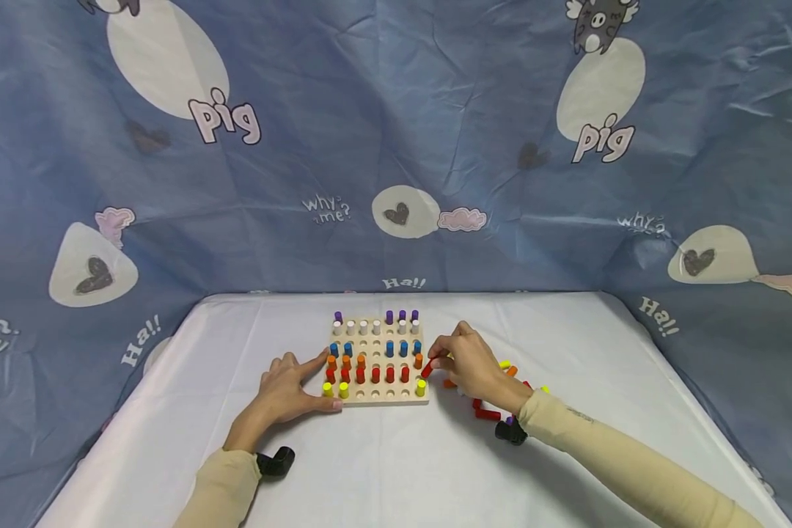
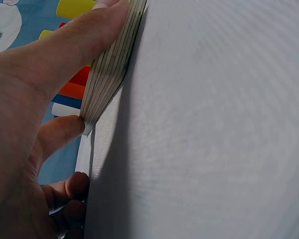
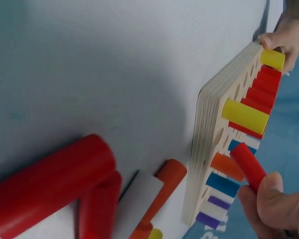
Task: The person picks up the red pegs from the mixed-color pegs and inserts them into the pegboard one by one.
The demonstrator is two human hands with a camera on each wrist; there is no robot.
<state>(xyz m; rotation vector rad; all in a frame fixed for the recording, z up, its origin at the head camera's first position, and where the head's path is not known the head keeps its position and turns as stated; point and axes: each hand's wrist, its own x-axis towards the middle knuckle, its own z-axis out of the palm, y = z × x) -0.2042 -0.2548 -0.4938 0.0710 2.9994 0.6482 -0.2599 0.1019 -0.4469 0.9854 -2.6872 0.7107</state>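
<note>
A wooden pegboard (image 1: 391, 397) holds rows of purple, white, blue, orange, red and yellow pegs. My left hand (image 1: 282, 390) grips its left side, the thumb at the near left corner and the index finger on the left edge; the left wrist view shows both against the layered edge (image 2: 107, 74). With thumb and fingers, my right hand (image 1: 470, 363) pinches a red peg (image 1: 427, 368) at the board's right side. In the right wrist view this red peg (image 3: 248, 165) is tilted, its free end near the orange peg (image 3: 227, 166) and below the yellow corner peg (image 3: 245, 116).
Loose pegs, among them a red one (image 1: 488, 415), an orange one (image 1: 512, 371) and a yellow one (image 1: 545, 390), lie on the white table (image 1: 369, 469) right of the board, partly under my right forearm. A patterned blue cloth (image 1: 396, 147) hangs behind.
</note>
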